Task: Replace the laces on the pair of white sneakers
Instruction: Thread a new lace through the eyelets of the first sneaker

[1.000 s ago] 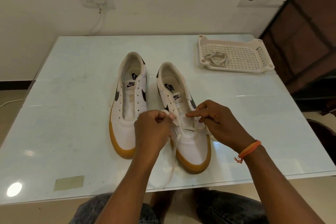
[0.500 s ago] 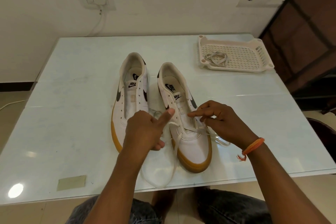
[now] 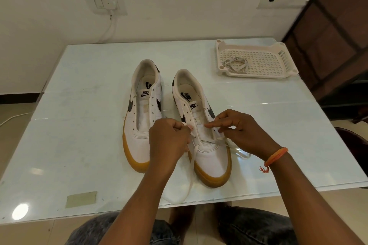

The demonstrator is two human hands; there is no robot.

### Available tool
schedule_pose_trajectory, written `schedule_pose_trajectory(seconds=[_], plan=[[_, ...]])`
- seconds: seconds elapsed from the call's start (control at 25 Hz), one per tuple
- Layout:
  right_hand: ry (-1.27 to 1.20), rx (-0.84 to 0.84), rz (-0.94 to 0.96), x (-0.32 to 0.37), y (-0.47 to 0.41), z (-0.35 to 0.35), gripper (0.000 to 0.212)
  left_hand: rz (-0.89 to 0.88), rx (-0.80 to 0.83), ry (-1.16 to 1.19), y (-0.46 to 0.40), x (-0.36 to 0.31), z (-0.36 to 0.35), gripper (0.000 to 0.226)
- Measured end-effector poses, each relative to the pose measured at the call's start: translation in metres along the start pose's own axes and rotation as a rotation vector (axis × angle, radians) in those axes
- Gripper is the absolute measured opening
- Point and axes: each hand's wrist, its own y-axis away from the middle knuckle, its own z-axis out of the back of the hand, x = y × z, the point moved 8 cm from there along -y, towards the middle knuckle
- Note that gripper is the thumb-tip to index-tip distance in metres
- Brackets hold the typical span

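Mostly hidden: left hand pinching lace; right hand grip on lace unclear.

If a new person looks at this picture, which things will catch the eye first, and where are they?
Two white sneakers with gum-coloured soles stand side by side mid-table: the left sneaker has no lace, the right sneaker is partly laced. The left hand pinches the flat white lace there, and the right hand works beside it. At the far right corner, a white plastic tray holds another bundled lace.

Head view — downward, near table
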Motion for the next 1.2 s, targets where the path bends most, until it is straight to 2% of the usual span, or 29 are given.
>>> schedule_pose_trajectory(seconds=[0.16,0.24,0.32,0.4,0.48,0.52,0.6,0.72,0.84,0.96,1.2], plan=[[-0.017,-0.004,0.003,0.003,0.001,0.002,0.053,-0.149,-0.381,0.099,-0.009,-0.012,0.061,0.02],[-0.029,-0.004,0.002,0.003,0.001,0.002,0.052,-0.147,-0.486,0.145,-0.011,-0.008,0.083,0.021],[-0.036,-0.001,-0.005,0.003,0.0,0.002,0.05,-0.07,-0.349,0.095,-0.015,-0.003,0.077,0.029],[-0.052,-0.004,-0.015,0.001,0.0,0.002,0.048,0.055,-0.089,-0.095,-0.014,0.004,0.05,0.048],[-0.066,-0.009,-0.016,0.001,0.0,0.003,0.046,0.163,0.081,-0.26,-0.008,0.014,0.03,0.066],[-0.075,-0.011,-0.014,0.002,0.0,0.003,0.046,0.181,0.112,-0.29,-0.004,0.016,0.025,0.071],[-0.079,-0.018,-0.011,0.002,0.0,0.003,0.042,0.115,0.068,-0.295,-0.001,0.011,0.021,0.071],[-0.043,-0.022,0.012,0.004,0.0,0.003,0.037,-0.094,-0.042,-0.253,0.002,-0.011,0.022,0.043],[-0.029,-0.012,-0.009,0.0,0.002,0.007,0.024,-0.048,0.119,-0.156,-0.001,-0.007,0.003,0.024],[-0.005,-0.034,-0.029,0.001,0.003,0.008,0.008,-0.002,0.2,-0.19,-0.004,0.004,-0.008,0.022],[0.144,-0.254,-0.148,0.003,0.0,0.002,0.03,0.027,0.273,-0.196,-0.005,0.007,-0.015,0.023]])
